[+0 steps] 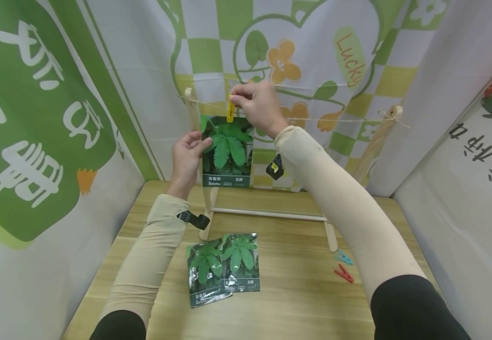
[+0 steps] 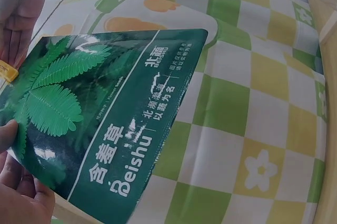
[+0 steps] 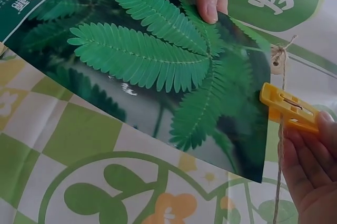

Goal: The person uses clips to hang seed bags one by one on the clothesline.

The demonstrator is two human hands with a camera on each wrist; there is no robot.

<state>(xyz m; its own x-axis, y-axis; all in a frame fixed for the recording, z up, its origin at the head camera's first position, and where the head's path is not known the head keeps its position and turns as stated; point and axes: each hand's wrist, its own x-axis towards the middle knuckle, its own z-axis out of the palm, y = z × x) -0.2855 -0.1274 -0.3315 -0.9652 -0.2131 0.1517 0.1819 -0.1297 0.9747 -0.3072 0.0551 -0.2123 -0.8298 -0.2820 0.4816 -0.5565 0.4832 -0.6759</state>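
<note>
A green seed packet [image 1: 228,156] with a fern-like leaf picture hangs upright at the twine [image 1: 326,119]. My left hand [image 1: 188,159] pinches its left edge, thumb on the front and fingers behind. Between the thumb and fingers of my right hand [image 1: 259,105] is a yellow clothespin [image 3: 290,107]. The clothespin's tip sits over the packet's top edge, at the twine. In the left wrist view the packet [image 2: 105,113] shows its printed lower end, and the clothespin [image 2: 7,71] is partly cut off at the frame's edge.
Two more seed packets [image 1: 205,271] lie overlapping on the wooden table [image 1: 288,293]. A blue clothespin [image 1: 344,257] and a red clothespin [image 1: 344,273] lie at the right. The twine runs between the wooden posts [image 1: 375,141] of a stand, with a white crossbar [image 1: 269,214] low down.
</note>
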